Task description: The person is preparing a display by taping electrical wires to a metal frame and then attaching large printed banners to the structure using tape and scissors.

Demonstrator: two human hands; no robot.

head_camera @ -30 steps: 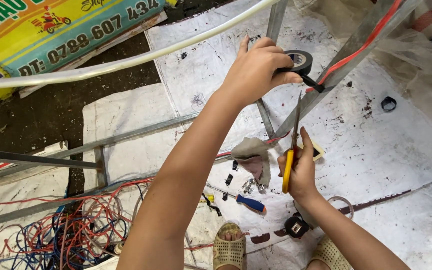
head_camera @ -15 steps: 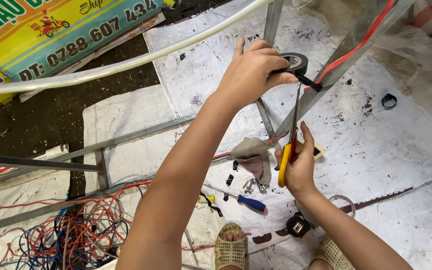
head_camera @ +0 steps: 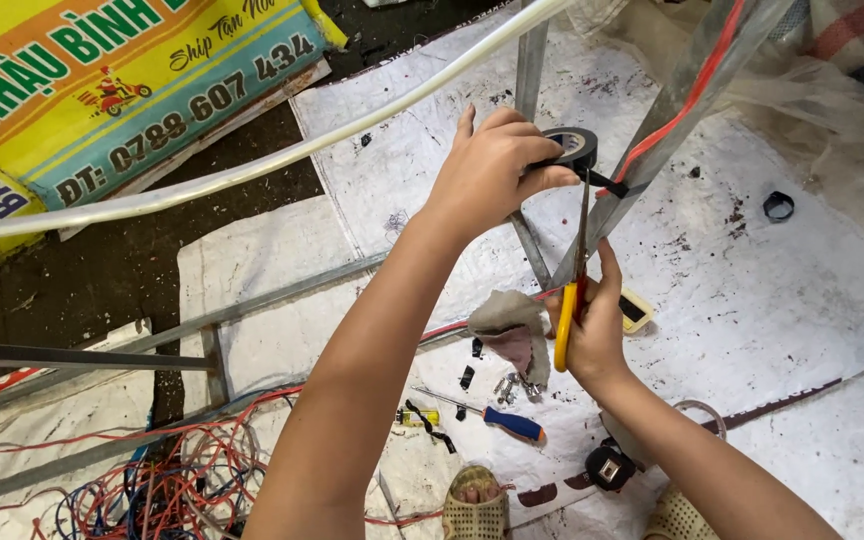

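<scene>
While left hand (head_camera: 492, 170) grips one black tape roll (head_camera: 574, 148) | right hand (head_camera: 592, 325) clutches one yellow-handled scissors (head_camera: 572, 290) | one blue-handled screwdriver (head_camera: 497, 418) lies below.

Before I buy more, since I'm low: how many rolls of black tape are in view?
2: one roll of black tape in the left hand, one small black ring lying on the white sheet at right. Others may be hidden.

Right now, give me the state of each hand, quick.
Left hand: closed on the roll of black tape, its strip pulled out.
Right hand: closed on the yellow-handled scissors, blades up at the tape strip.
</scene>
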